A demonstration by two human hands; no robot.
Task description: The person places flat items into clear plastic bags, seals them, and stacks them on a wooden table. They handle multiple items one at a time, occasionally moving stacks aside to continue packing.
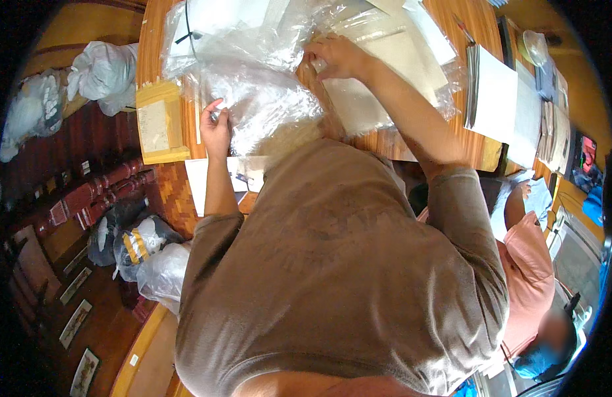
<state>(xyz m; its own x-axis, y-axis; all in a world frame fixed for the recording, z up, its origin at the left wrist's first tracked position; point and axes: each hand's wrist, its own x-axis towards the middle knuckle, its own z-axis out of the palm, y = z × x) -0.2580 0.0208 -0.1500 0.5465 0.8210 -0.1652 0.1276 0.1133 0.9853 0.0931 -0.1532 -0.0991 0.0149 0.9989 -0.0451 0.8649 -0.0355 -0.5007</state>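
Observation:
A crinkled clear plastic bag lies across the near middle of the wooden table, its lower end close to my shirt. My left hand is at the bag's left edge, thumb and forefinger slightly apart beside the plastic. At the bag's upper right, my right hand has its fingers bent and closed on the edge of the plastic; the exact grip is partly hidden. To the right, under my right forearm, are flat tan paper sheets with clear plastic around them.
White papers in plastic lie at the far left. A yellow-taped package sits at the table's left edge. Stacks of paper stand at the right. Filled plastic bags rest on the floor. Another person in a pink shirt is at the right.

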